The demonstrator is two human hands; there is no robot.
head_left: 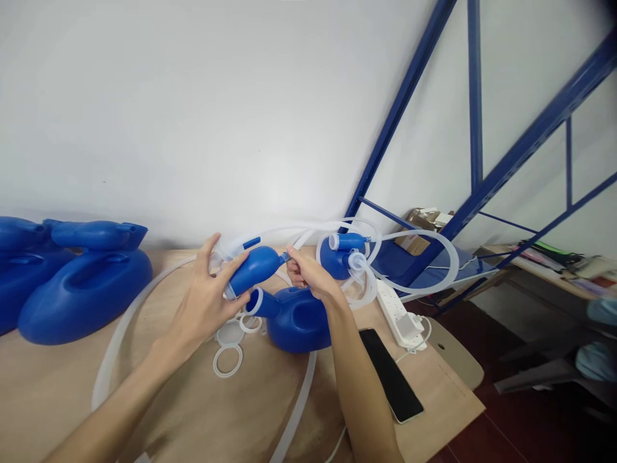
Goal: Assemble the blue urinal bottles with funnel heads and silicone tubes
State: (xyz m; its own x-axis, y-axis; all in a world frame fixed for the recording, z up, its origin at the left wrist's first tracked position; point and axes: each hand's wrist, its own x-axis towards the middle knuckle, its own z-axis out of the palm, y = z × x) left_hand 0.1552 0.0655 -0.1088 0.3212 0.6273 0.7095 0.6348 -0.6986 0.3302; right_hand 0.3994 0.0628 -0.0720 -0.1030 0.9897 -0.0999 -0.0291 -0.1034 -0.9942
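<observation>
My left hand [200, 299] is wrapped round the wide, pale-rimmed end of a blue bulb-shaped plastic funnel [258, 267], holding it tilted above the table. At the funnel's narrow tip my right hand [311, 273] is closed in a pinch; a small shiny piece shows there, too small to make out. Just below both hands stands a blue urinal bottle [296, 325] with an open, white-rimmed neck pointing left. Clear rings and a translucent cap [230, 333] lie beside it. A translucent hose [299, 405] runs along the table under the bottle.
Several blue bottles [87, 289] stand at the left by the wall. Behind my right hand is another blue bottle with a funnel [349, 242] and coiled hose [453, 260]. A black phone [391, 376] and white power strip [398, 315] lie right, near a blue metal rack [475, 96].
</observation>
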